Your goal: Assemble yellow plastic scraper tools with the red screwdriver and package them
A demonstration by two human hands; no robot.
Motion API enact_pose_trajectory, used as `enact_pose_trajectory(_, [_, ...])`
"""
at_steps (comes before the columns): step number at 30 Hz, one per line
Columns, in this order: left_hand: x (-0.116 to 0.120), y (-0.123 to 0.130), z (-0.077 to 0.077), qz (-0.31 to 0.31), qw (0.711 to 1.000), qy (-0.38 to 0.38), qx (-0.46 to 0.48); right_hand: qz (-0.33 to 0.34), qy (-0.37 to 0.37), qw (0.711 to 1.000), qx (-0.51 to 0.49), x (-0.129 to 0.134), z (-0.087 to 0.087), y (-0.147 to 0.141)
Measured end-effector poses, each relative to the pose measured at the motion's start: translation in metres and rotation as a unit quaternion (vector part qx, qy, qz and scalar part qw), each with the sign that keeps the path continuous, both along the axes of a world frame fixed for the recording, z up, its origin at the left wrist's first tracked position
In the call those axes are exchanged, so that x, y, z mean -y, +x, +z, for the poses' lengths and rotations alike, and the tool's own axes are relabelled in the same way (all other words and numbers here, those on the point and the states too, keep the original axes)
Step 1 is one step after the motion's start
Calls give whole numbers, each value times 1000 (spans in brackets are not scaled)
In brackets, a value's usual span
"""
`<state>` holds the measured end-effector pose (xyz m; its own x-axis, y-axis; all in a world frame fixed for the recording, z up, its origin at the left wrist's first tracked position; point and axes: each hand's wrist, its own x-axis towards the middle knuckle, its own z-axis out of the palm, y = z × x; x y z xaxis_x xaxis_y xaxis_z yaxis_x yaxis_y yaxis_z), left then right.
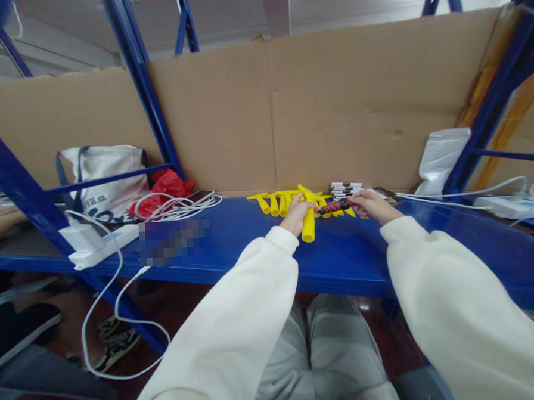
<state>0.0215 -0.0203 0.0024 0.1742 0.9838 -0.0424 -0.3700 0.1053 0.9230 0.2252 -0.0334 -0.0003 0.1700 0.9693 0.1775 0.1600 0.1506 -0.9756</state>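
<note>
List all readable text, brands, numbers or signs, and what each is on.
White tote bag: one character looks like "豆"; its neighbours and the large lettering below are too blurred or folded to read.
Red-and-black item: markings too small to read.
White stacked packs: dark marks, unreadable.
Yellow held piece: no print visible.
Nothing else legible.

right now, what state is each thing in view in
Yellow plastic piece with wide tubular end: held in left hand
Slim red-and-black object: held in right hand
Other yellow plastic pieces: lying on blue table
Red plastic bag: crumpled
White cable: loosely coiled
White-and-blue fabric bag: upright
</note>
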Motion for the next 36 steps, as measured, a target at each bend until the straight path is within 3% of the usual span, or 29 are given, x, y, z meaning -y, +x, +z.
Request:
enact_pose_trajectory(8, [2, 1, 0, -22, 1000, -12, 0, -151, 121, 960, -201, 6, 11, 3])
enact_pose_trajectory(15, [-1, 0, -6, -34, 999, -15, -5, -291, 134, 898, -301, 22, 33, 0])
enact_pose_trajectory(19, [-4, 0, -9, -47, 999, -3, -11, -286, 140, 881, -350, 30, 39, 1])
enact_pose_trajectory(36, [-4, 0, -13, -121, 992, 13, -39, -261, 144, 875, -382, 38, 43, -13])
